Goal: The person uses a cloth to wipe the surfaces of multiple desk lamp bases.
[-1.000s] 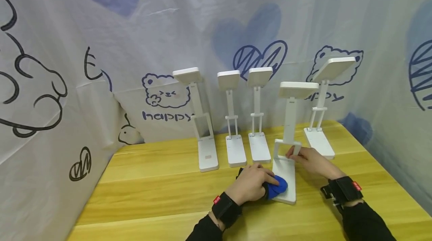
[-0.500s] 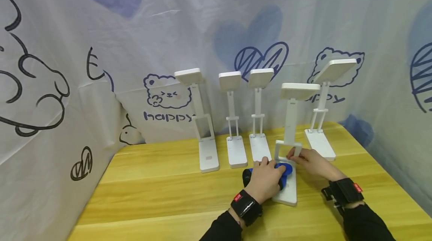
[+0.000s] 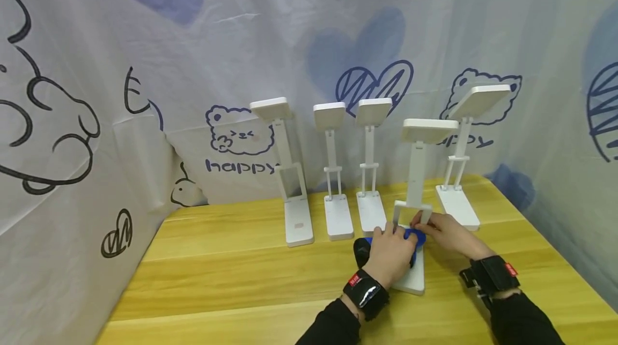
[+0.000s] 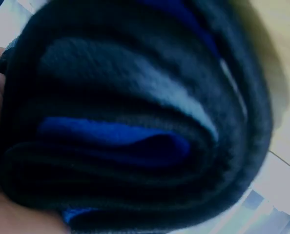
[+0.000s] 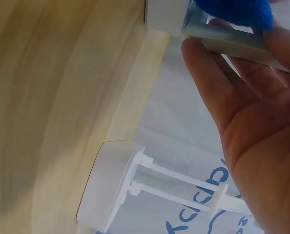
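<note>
Toward the right of the table stands a white desk lamp (image 3: pixel 416 176) with its flat head tilted over its base. My left hand (image 3: pixel 390 255) grips a folded blue and black cloth (image 4: pixel 135 131) and presses it on the upper part of the lamp's base, near the hinge. In the left wrist view the cloth's layers fill most of the frame. Just right of the base, my right hand (image 3: pixel 449 233) holds the lamp's lower arm frame. The right wrist view shows its fingers and thumb around that frame, with blue cloth (image 5: pixel 240 10) close by.
Behind, several more white desk lamps stand in a row, among them a left one (image 3: pixel 298 221) and a far right one (image 3: pixel 457 206). A printed curtain (image 3: pixel 241 66) hangs behind the wooden table (image 3: pixel 217 270).
My left hand has slid the cloth up the lamp's base toward the hinge and slightly right. The right hand keeps its hold on the lamp.
</note>
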Tool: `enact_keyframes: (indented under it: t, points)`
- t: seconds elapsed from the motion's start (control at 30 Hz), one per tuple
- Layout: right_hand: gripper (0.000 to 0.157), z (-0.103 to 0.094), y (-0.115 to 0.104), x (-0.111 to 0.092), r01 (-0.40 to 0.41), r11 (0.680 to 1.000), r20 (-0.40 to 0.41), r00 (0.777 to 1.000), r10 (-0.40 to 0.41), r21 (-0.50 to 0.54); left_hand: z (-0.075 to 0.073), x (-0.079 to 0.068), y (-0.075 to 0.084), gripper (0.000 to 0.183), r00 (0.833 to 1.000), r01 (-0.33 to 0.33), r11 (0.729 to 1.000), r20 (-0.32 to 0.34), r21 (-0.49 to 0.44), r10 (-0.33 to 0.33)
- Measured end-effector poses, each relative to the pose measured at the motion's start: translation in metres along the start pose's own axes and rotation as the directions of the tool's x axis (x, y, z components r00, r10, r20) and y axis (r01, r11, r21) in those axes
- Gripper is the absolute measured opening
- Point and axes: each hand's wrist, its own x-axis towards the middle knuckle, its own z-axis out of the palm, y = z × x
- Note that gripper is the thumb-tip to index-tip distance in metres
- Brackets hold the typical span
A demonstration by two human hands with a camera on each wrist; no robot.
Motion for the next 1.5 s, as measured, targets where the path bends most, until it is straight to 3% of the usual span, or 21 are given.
enact_keyframes:
  t: [0.13,0.37,0.57,0.77,1.0,1.13,1.5]
  points:
    - [0.012,0.002,0.000,-0.001,-0.002,1.000,-0.004,1.000,0.002,0.005,-0.001,-0.001,0.003,0.033,0.998,-0.062,0.998,-0.007,-0.010,0.062]
    - [0.012,0.002,0.001,-0.001,0.019,1.000,-0.016,1.000,-0.019,0.001,-0.005,-0.005,-0.002,0.042,0.987,-0.155,0.985,0.038,-0.074,0.158]
    - [0.014,0.003,0.002,0.000,-0.009,1.000,-0.006,1.000,0.009,0.016,-0.009,-0.015,-0.009,0.045,0.964,-0.245,0.956,0.060,-0.164,0.257]
    - [0.013,0.004,0.004,-0.002,0.008,1.000,-0.002,1.000,-0.008,0.017,-0.013,-0.031,-0.018,0.047,0.951,-0.276,0.919,0.061,-0.281,0.304]
    - [0.012,0.001,0.003,-0.003,0.007,1.000,-0.020,1.000,-0.007,0.006,-0.016,-0.041,-0.028,0.048,0.946,-0.281,0.893,0.055,-0.352,0.319]
    - [0.013,0.000,0.000,-0.003,0.000,1.000,-0.001,1.000,0.000,0.021,-0.017,-0.044,-0.034,0.046,0.954,-0.249,0.890,0.061,-0.381,0.293]
    - [0.013,0.000,0.002,-0.001,0.049,0.998,-0.021,0.999,-0.048,0.028,-0.011,-0.041,-0.038,0.039,0.990,-0.134,0.945,-0.009,-0.298,0.137]
